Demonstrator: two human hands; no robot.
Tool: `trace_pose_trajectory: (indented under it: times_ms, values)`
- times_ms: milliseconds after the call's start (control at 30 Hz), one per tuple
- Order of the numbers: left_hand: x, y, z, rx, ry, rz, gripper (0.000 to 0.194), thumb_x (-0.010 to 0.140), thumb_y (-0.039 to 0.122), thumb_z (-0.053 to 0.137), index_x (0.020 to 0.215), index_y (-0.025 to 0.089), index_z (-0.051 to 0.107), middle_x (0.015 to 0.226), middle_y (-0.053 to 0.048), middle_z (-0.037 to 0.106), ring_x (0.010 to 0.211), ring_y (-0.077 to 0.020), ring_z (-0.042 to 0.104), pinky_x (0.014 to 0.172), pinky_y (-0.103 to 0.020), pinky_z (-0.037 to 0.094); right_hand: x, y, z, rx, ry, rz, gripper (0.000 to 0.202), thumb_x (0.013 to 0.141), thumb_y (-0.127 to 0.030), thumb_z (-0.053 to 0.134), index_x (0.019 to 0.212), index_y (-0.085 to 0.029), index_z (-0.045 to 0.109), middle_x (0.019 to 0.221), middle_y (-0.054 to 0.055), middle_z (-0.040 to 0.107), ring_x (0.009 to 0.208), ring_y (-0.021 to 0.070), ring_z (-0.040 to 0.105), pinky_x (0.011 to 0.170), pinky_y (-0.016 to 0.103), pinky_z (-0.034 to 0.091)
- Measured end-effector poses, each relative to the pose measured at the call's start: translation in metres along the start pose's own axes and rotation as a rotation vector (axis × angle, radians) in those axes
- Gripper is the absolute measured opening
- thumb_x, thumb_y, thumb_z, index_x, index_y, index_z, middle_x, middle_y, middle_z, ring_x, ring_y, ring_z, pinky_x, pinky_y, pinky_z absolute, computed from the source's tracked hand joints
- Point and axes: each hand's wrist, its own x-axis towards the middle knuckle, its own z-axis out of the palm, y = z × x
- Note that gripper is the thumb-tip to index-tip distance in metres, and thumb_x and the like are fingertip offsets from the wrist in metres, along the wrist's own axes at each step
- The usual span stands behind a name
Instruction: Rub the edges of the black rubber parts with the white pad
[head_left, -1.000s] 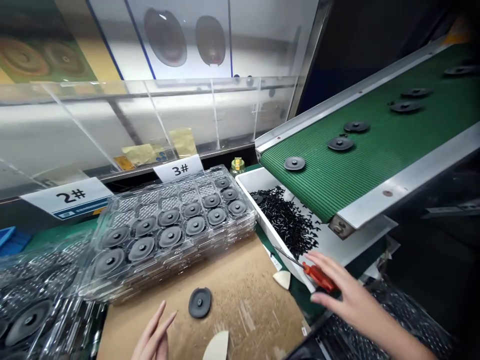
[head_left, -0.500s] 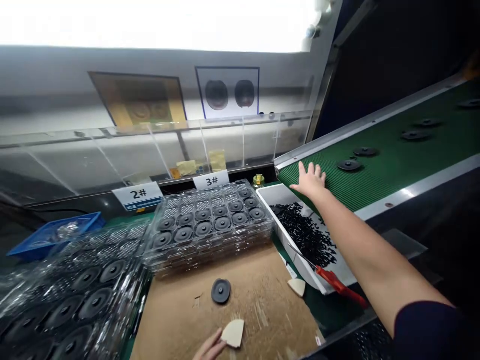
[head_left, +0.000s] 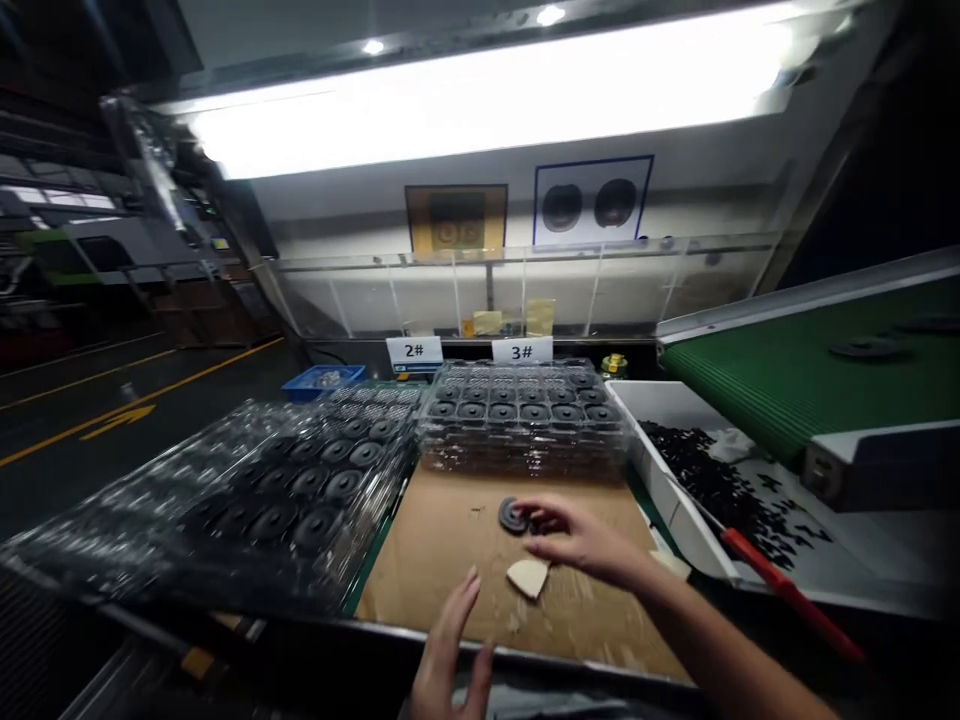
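Observation:
My right hand (head_left: 570,535) is over the cardboard (head_left: 435,545), fingers curled with a dark piece partly showing between fingertips and thumb. Its fingertips overlap the right edge of a round black ribbed disc (head_left: 510,514) lying there. Whether they touch that disc or only hover over it, I cannot tell. Just below that hand, a cream wedge-shaped pad (head_left: 528,577) rests on the cardboard. Nearer to me is my left hand (head_left: 454,660), holding nothing, thumb and fingers spread apart, at the cardboard's front edge.
Clear trays of black discs stand stacked behind (head_left: 525,415) and at left (head_left: 300,480). On the right, a white bin (head_left: 656,460) holds many small black parts, with a red-handled tool (head_left: 787,590) across its rim. A green conveyor (head_left: 750,390) carries discs. A blue tray (head_left: 304,390) sits back left.
My right hand has come from the conveyor's end down to the disc on the cardboard. My left hand has left the cream pad and opened. The view has swung left.

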Motion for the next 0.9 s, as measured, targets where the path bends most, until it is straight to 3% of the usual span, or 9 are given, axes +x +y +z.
trace_pose_trajectory:
  times_ms: [100,233,400,600,733,900]
  values:
    - [-0.017,0.021,-0.003,0.011,-0.041,0.122,0.058,0.076,0.024,0.058,0.129,0.032,0.036,0.131,-0.007,0.050,0.121,-0.0239,0.044,0.099,-0.041,0.040,-0.036,-0.013,0.058,0.230,-0.147,-0.054,0.041,0.082,-0.043,0.052,0.114,-0.017,0.055,0.105,0.007,0.064,0.094,0.0162,0.061,0.079,0.026,0.049]
    - [-0.036,0.032,-0.011,-0.095,-0.213,0.106,0.059,0.073,0.019,0.062,0.126,0.034,0.041,0.130,-0.005,0.051,0.122,-0.0243,0.043,0.101,-0.045,0.036,-0.063,-0.012,0.088,0.394,-0.162,-0.044,0.052,0.083,-0.055,0.042,0.111,-0.014,0.057,0.101,0.010,0.064,0.096,0.0193,0.060,0.083,0.030,0.048]
    - [-0.053,0.033,-0.011,-0.242,-0.275,-0.094,0.056,0.071,0.019,0.064,0.122,0.035,0.048,0.130,-0.003,0.051,0.122,-0.0248,0.042,0.104,-0.046,0.029,-0.077,0.003,0.104,0.411,-0.137,0.003,0.061,0.082,-0.062,0.036,0.107,-0.011,0.058,0.088,0.009,0.065,0.082,0.0194,0.063,0.072,0.030,0.051]
    - [-0.057,0.031,-0.016,-0.577,-0.207,-0.476,0.054,0.064,0.024,0.071,0.114,0.033,0.054,0.123,-0.005,0.056,0.118,-0.0268,0.046,0.105,-0.046,0.027,-0.073,0.039,0.115,0.206,0.003,0.066,0.053,0.087,-0.054,0.034,0.123,-0.017,0.047,0.102,0.009,0.062,0.088,0.0183,0.061,0.075,0.032,0.050]
    - [-0.041,0.022,-0.025,-0.928,-0.155,-0.737,0.049,0.076,0.043,0.055,0.122,0.031,0.043,0.124,-0.010,0.054,0.112,-0.0289,0.053,0.097,-0.049,0.037,-0.044,0.082,0.105,-0.049,0.207,0.143,0.040,0.088,-0.038,0.046,0.122,-0.018,0.046,0.120,0.010,0.050,0.105,0.0221,0.051,0.089,0.044,0.041]
    - [-0.005,0.001,-0.022,-1.196,-0.100,-0.930,0.048,0.074,0.052,0.051,0.117,0.031,0.046,0.125,-0.006,0.054,0.119,-0.0283,0.046,0.104,-0.044,0.030,-0.015,0.120,0.107,-0.243,0.224,0.166,0.028,0.086,-0.030,0.052,0.110,-0.017,0.053,0.121,0.008,0.049,0.108,0.0222,0.048,0.092,0.046,0.038]
